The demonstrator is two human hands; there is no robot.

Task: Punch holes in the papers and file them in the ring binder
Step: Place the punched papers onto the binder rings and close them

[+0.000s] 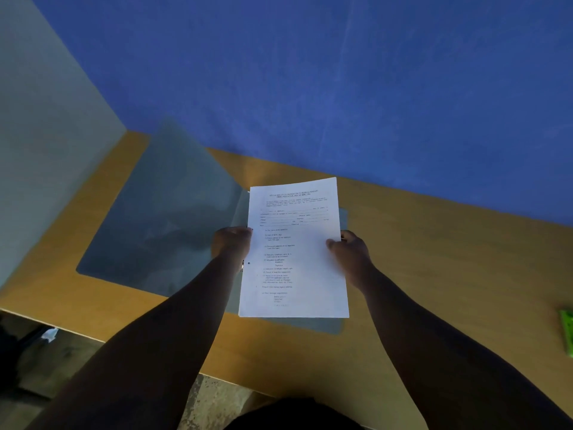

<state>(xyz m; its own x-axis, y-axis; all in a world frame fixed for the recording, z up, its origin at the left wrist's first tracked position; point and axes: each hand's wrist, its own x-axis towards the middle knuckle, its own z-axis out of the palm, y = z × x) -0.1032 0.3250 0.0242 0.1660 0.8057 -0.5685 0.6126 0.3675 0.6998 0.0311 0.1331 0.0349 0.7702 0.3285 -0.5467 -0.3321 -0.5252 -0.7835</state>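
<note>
A white printed sheaf of papers [297, 252] is held upright-facing over the open grey ring binder [161, 218], which lies flat on the wooden desk [434, 274]. My left hand [232, 243] grips the papers' left edge at mid-height. My right hand [348, 249] grips the right edge, thumb on the front. A punched hole [249, 263] shows near the left margin, just below my left hand. A bit of the binder's metal ring mechanism [242, 268] peeks out beside that edge; the rest is hidden by the papers.
A green object [567, 332] lies at the desk's far right edge, partly cut off. A blue wall stands behind the desk and a pale wall on the left. The desk's front edge runs below my forearms, with floor beneath.
</note>
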